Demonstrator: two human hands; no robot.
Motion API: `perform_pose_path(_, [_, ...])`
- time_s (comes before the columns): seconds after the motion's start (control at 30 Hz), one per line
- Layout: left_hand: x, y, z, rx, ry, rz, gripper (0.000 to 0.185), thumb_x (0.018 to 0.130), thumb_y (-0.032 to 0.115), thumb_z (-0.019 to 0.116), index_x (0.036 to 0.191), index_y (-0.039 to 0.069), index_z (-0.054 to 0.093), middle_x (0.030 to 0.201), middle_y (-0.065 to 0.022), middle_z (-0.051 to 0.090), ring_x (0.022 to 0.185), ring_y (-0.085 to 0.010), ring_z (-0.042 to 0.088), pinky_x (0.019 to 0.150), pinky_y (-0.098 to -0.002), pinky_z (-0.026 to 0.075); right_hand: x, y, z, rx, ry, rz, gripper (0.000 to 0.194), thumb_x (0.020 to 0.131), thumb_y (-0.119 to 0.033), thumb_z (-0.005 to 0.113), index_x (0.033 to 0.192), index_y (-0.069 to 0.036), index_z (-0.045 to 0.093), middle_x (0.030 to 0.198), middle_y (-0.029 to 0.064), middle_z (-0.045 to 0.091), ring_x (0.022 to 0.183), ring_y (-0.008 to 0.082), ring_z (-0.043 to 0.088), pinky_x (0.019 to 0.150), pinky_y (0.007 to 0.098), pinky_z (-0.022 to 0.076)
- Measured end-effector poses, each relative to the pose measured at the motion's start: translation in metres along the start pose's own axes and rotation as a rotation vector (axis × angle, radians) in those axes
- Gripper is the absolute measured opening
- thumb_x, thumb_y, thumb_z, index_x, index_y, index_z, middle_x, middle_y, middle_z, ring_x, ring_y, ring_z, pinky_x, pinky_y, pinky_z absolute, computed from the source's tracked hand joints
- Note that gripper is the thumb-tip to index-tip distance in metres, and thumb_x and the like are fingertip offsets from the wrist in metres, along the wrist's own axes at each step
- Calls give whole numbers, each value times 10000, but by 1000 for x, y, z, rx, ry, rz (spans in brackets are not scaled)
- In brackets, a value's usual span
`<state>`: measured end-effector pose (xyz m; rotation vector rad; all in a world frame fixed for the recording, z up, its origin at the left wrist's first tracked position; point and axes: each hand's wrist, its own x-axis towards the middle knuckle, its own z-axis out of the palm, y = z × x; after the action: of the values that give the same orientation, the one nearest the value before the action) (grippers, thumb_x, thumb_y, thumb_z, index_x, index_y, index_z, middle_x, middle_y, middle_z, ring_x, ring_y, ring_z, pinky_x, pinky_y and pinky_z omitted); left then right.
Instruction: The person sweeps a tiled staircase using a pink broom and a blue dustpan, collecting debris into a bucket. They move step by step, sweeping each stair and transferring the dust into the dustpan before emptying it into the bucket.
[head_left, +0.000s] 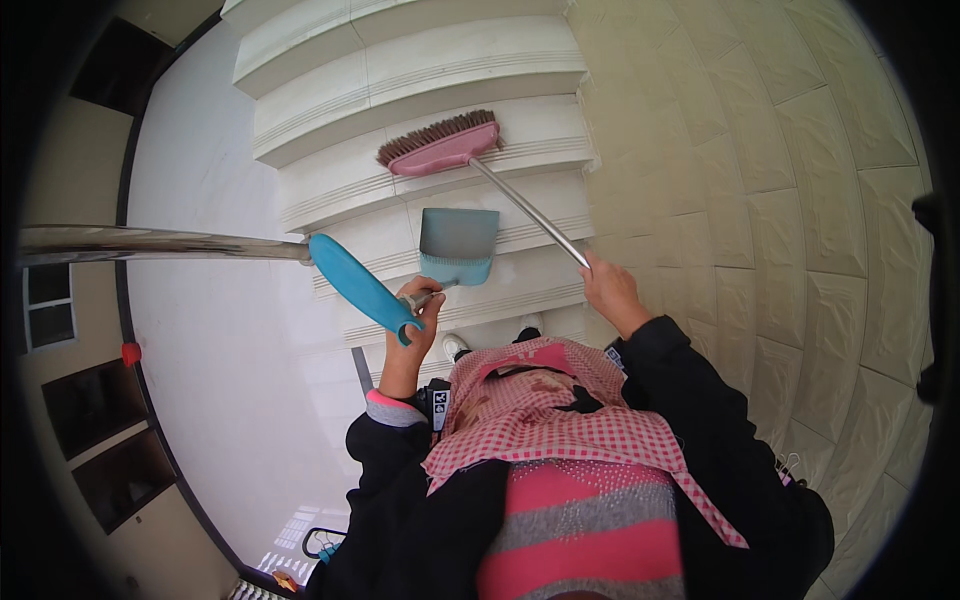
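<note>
My left hand (417, 319) is closed around the pole of a long-handled blue dustpan, just behind the blue end of its handle (352, 281). The dustpan's scoop (459, 240) is over the pale stair steps, in front of my feet. My right hand (613, 291) grips the metal handle of a broom (525, 206). The broom's pink head (446, 152) is beyond the scoop, over a higher step in the picture, with its brown bristles pointing away from me.
Pale stairs (420, 67) with grooved edges rise up the picture. A tiled wall (750, 195) runs along the right. At the left a metal rail or pole (165, 244) crosses over a smooth white surface (202, 157). A red object (131, 354) is at its dark edge.
</note>
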<state>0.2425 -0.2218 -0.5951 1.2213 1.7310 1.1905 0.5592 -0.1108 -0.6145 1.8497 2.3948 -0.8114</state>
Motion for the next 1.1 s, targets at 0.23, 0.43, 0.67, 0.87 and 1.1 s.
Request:
perform_pose_path(0.23, [-23,-15,-19,-53,88,-63,101,837,-26,674,904,1,602,865,-94,626,776,-162,609,700,-270,483,-38,15,38,30,-141,-21,228,927,-215,556,1061,-31,542,774,249,645,787,464,628,672,551,478])
perform_pose_path(0.43, [-52,-29,-58,73,120,-105,159,809,-44,705,943,14,643,1014,-137,686,912,-190,660,807,-287,525,-104,14,25,254,-429,283,212,909,-290,599,1036,-131,659,824,177,668,790,405,637,666,475,488])
perform_pose_path(0.67, [-112,-46,-98,116,192,-129,203,776,-78,706,952,4,648,1037,-176,687,985,-259,676,828,-304,532,-60,-53,48,-142,-278,-129,285,928,-289,568,1166,-133,583,790,195,664,764,407,645,652,513,490])
perform_pose_path(0.87, [-160,-57,-118,145,231,-234,189,751,-51,717,919,11,657,1038,-187,693,975,-302,683,813,-337,535,15,-110,65,-265,-296,-483,272,926,-249,557,1111,-49,568,718,234,641,690,424,638,612,535,482])
perform_pose_path(1.1, [-193,-46,-149,198,276,-269,181,731,-36,715,890,32,665,1089,-204,683,971,-347,681,809,-357,543,107,-226,165,-443,-204,-746,220,890,-220,583,983,-24,621,771,182,682,740,351,685,634,474,520])
